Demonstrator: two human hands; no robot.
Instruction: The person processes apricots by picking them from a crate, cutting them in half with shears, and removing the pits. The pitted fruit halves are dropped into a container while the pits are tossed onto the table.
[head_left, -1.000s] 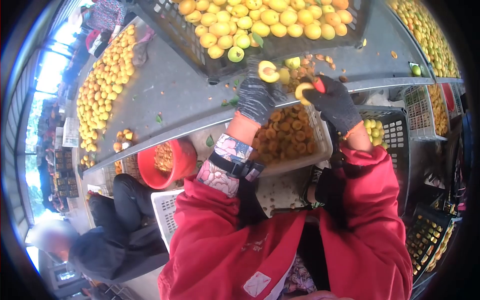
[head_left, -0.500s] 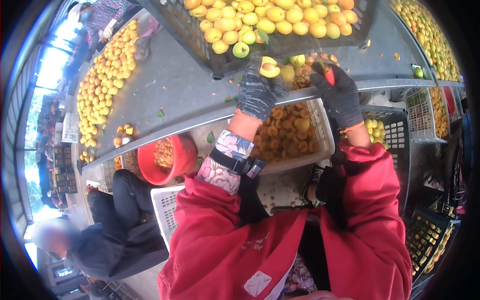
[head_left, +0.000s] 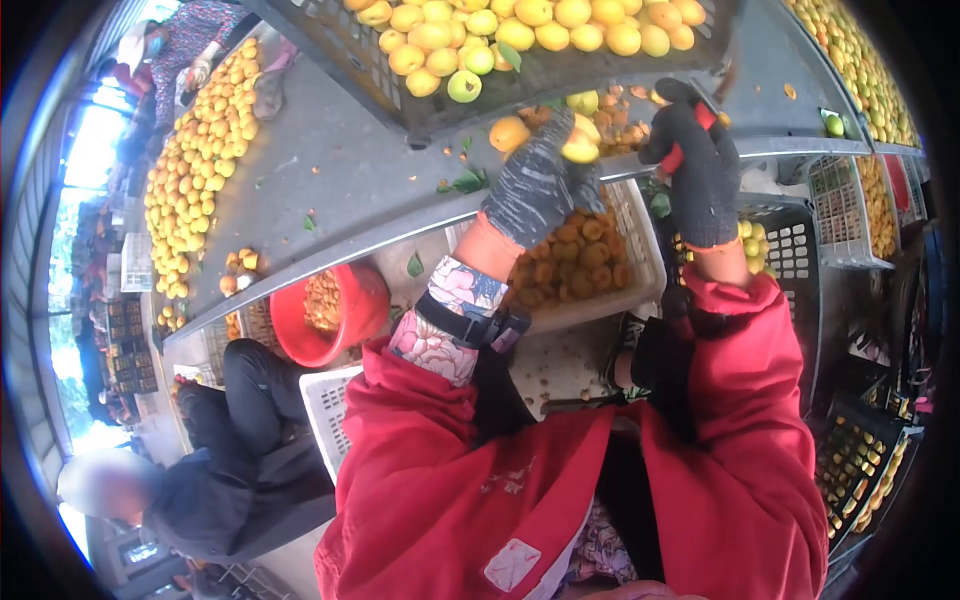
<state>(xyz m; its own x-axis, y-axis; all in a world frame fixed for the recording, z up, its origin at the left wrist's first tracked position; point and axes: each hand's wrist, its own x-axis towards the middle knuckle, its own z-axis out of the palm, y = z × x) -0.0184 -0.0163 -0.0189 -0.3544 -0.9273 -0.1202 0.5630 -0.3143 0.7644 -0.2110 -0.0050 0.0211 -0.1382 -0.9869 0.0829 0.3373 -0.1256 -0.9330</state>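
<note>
My left hand (head_left: pixel 540 185), in a dark grey knit glove, is closed around a yellow apricot (head_left: pixel 581 140) at the table's front edge. The fruit looks split open. Another orange apricot (head_left: pixel 509 133) lies just behind these fingers. My right hand (head_left: pixel 698 165), gloved as well, grips a red-handled knife (head_left: pixel 706 115); its blade is blurred. Cut pieces and pits (head_left: pixel 622 125) lie on the table between the hands. Below the edge, a white crate (head_left: pixel 648 240) holds many apricot halves (head_left: pixel 580 255).
A black crate (head_left: pixel 420 125) of whole apricots stands tilted on the grey table (head_left: pixel 330 150). More apricots (head_left: pixel 200 170) are heaped at the left. A red bucket (head_left: pixel 372 305) with orange pieces is below. A person in dark clothes (head_left: pixel 240 490) sits at the left.
My right hand has moved up and slightly right with the knife, turning as it goes. My left hand has shifted right and a little down with the apricot. The whole view has moved slightly.
</note>
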